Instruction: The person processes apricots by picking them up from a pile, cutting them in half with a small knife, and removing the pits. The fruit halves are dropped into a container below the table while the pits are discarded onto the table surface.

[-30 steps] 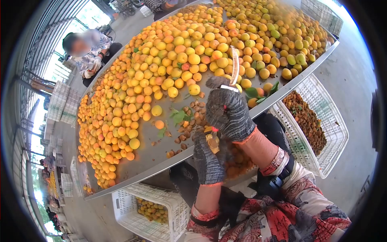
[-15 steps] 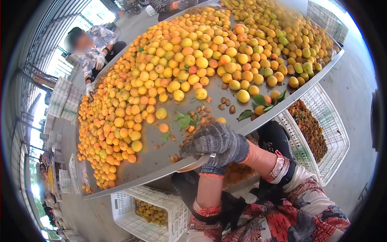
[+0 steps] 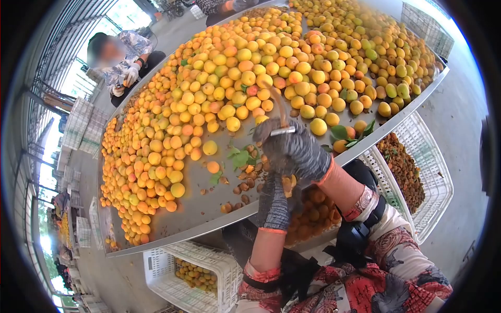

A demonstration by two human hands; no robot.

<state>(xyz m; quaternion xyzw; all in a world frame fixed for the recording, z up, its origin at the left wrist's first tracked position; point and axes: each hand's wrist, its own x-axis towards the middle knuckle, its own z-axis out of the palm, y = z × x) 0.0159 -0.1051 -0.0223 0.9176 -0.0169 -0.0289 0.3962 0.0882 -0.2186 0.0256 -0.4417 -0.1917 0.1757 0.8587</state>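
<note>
Splitting an apricot at the near edge of the sorting table

My gloved left hand (image 3: 274,201) pinches a soft apricot half (image 3: 287,183) just off the table's near rim (image 3: 209,225), while my right hand (image 3: 295,148) is clenched around a knife (image 3: 276,107), blade pointing up and away. The fruit looks light, ripe and easily bruised, I judge, best held at its firm outer skin. Pits (image 3: 245,185) and leaves litter the bare metal beside me; heaped apricots (image 3: 235,78) crowd the far side. A white crate (image 3: 417,172) of pits sits to the right, below the rim.
</note>
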